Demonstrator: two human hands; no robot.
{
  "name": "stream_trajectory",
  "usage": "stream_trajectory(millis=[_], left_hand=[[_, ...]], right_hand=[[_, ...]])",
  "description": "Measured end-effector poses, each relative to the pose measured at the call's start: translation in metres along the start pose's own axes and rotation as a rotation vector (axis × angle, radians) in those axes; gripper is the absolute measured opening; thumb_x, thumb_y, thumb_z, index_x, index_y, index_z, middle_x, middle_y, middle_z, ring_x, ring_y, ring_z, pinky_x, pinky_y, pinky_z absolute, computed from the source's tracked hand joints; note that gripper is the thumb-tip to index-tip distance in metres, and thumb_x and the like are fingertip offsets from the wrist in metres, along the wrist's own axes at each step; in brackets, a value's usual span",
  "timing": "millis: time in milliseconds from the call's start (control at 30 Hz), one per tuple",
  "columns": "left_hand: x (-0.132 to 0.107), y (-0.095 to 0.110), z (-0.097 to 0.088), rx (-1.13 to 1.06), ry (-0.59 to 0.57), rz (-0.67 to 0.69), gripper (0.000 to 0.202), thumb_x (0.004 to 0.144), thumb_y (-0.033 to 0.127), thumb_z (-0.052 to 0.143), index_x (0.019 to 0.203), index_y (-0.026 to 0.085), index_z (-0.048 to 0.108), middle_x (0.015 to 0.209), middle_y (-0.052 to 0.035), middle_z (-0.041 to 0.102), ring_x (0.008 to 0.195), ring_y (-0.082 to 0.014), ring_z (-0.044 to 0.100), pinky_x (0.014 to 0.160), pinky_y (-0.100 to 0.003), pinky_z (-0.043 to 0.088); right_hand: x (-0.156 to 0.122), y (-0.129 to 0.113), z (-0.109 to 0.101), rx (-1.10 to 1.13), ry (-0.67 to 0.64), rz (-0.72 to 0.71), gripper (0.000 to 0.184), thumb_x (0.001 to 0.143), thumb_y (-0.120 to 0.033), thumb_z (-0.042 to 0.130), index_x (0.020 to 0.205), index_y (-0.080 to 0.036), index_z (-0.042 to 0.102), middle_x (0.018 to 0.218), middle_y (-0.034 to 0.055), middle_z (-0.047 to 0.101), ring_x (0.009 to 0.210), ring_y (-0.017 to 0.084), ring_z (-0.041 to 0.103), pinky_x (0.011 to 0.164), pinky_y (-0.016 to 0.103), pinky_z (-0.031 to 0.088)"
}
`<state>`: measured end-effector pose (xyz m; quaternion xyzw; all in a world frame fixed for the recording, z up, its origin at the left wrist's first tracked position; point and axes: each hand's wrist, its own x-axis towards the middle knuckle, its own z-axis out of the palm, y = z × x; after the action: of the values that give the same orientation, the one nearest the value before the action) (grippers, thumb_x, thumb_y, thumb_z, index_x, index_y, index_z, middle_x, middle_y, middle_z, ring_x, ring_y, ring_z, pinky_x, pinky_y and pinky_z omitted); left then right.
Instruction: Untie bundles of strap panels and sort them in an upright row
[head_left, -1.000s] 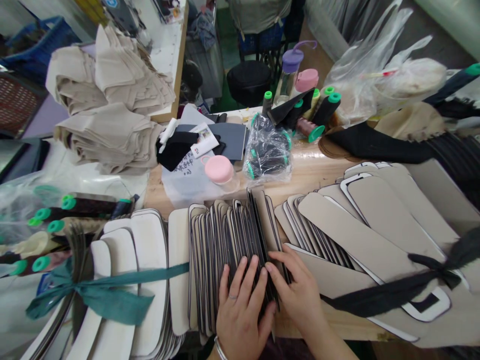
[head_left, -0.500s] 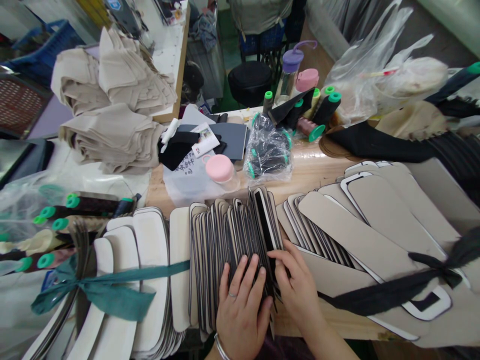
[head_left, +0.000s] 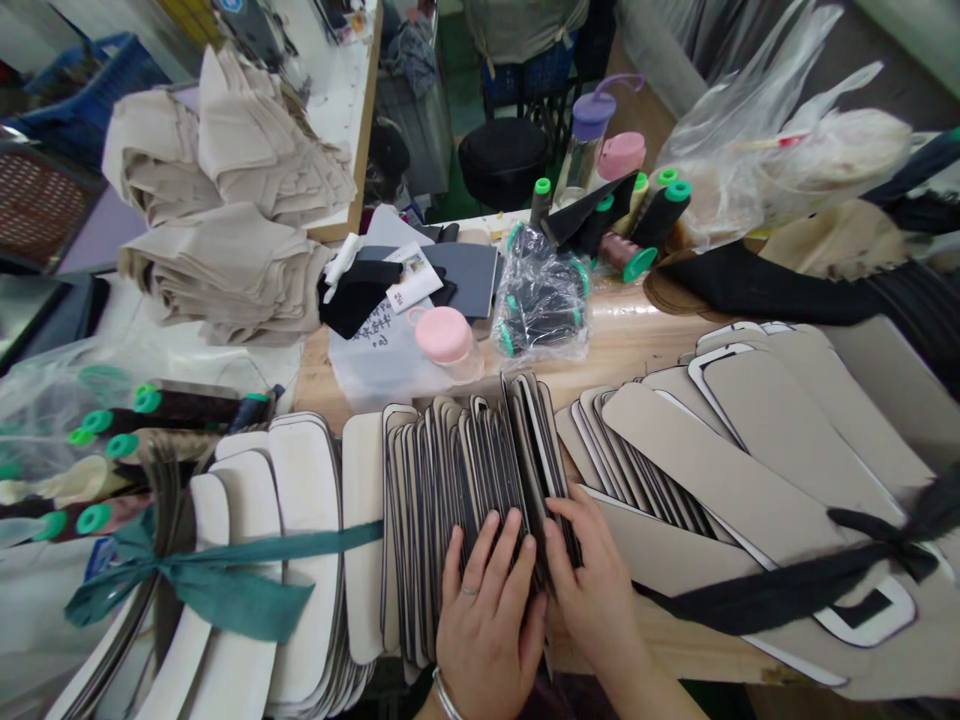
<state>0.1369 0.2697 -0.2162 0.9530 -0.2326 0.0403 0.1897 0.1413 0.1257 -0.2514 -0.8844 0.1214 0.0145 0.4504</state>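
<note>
A tall row of upright, black-edged beige panels point(head_left: 465, 480) stands on edge on the wooden table point(head_left: 637, 335). My left hand point(head_left: 487, 610) presses its fingers against the near face of this row. My right hand point(head_left: 592, 580) grips the row's right end, with its fingertips between or against the panels. The lower parts of the panels are hidden behind my fingers. To the right, more long beige panels point(head_left: 750, 460) lie fanned out, tied with a black strip point(head_left: 795, 575). Left of the row, white-faced panels point(head_left: 304, 500) are bound with a teal ribbon point(head_left: 225, 570).
Behind the panels are a pink-lidded jar point(head_left: 442, 335), a plastic bag of thread spools point(head_left: 540, 300) and several thread cones point(head_left: 660, 215). Folded beige fabric point(head_left: 225, 200) is stacked at the back left. A seated person's torso point(head_left: 525, 30) is beyond the table.
My right hand has slid down to the right end of the row, and the panels there stand more upright. My left fingers have shifted slightly along the row.
</note>
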Motion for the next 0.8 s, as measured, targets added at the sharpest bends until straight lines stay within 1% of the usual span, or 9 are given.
stream_trajectory(millis=[200,233,367,467,533,600,667,800], left_hand=[[0.0003,-0.0004,0.0003,-0.016,0.031,-0.015,0.039,0.09,0.017,0.054,0.129,0.014,0.056,0.142,-0.0062,0.053,0.138,-0.0235,0.04,0.122,-0.048,0.014],[0.0003,-0.0004,0.0004,-0.017,0.026,-0.014,0.039,0.09,0.017,0.053,0.129,0.014,0.056,0.143,-0.0061,0.052,0.139,-0.0237,0.039,0.122,-0.048,0.014],[0.0001,-0.0001,0.0005,-0.018,0.01,-0.007,0.04,0.09,0.016,0.054,0.129,0.015,0.056,0.144,-0.0066,0.051,0.139,-0.025,0.039,0.121,-0.05,0.015],[-0.0002,-0.0001,0.0005,-0.019,0.019,-0.007,0.04,0.09,0.016,0.054,0.129,0.015,0.056,0.143,-0.0068,0.051,0.139,-0.0249,0.039,0.121,-0.05,0.015],[-0.0003,0.0,0.0007,-0.017,0.025,-0.018,0.041,0.09,0.016,0.053,0.13,0.014,0.055,0.143,-0.007,0.052,0.139,-0.0241,0.039,0.122,-0.048,0.015],[-0.0004,0.0,0.0009,-0.014,0.023,-0.029,0.042,0.09,0.016,0.052,0.132,0.014,0.053,0.142,-0.0068,0.053,0.139,-0.023,0.04,0.122,-0.047,0.015],[-0.0003,0.0,0.0011,-0.011,0.024,-0.035,0.042,0.09,0.016,0.052,0.133,0.014,0.053,0.141,-0.0061,0.054,0.138,-0.022,0.04,0.122,-0.046,0.015],[-0.0005,-0.0005,0.001,-0.003,0.027,-0.037,0.041,0.091,0.016,0.051,0.132,0.015,0.053,0.141,-0.0059,0.054,0.139,-0.0214,0.039,0.122,-0.045,0.014]], right_hand=[[0.0046,-0.0011,-0.0022,0.032,0.034,-0.041,0.029,0.096,-0.025,0.041,0.121,-0.026,0.054,0.14,0.0093,0.047,0.133,0.022,0.044,0.11,0.048,0.04],[0.0055,-0.0007,-0.0035,0.029,0.028,-0.043,0.028,0.096,-0.024,0.04,0.119,-0.026,0.056,0.141,0.0089,0.046,0.134,0.022,0.043,0.111,0.048,0.04],[0.0066,0.0023,-0.0074,0.01,-0.018,-0.046,0.025,0.095,-0.024,0.038,0.103,-0.026,0.062,0.14,0.0081,0.046,0.135,0.023,0.042,0.111,0.047,0.039],[0.0051,0.0033,-0.0072,0.012,-0.047,-0.029,0.024,0.095,-0.026,0.04,0.105,-0.027,0.061,0.137,0.0078,0.048,0.138,0.024,0.038,0.111,0.048,0.039],[0.0039,0.0026,-0.0056,0.007,-0.061,-0.011,0.019,0.093,-0.033,0.047,0.106,-0.026,0.06,0.134,0.0086,0.05,0.14,0.026,0.033,0.111,0.05,0.038],[0.003,0.0013,-0.0037,0.002,-0.06,0.003,0.021,0.09,-0.039,0.054,0.105,-0.025,0.059,0.132,0.0097,0.053,0.141,0.029,0.031,0.111,0.052,0.038],[0.0024,0.0002,-0.0021,0.002,-0.057,0.006,0.021,0.089,-0.041,0.056,0.103,-0.025,0.059,0.131,0.0101,0.054,0.14,0.029,0.033,0.11,0.053,0.039],[0.0018,-0.0011,0.0,-0.007,-0.053,-0.006,0.021,0.091,-0.038,0.052,0.106,-0.025,0.058,0.13,0.0099,0.054,0.135,0.028,0.039,0.108,0.052,0.041]])
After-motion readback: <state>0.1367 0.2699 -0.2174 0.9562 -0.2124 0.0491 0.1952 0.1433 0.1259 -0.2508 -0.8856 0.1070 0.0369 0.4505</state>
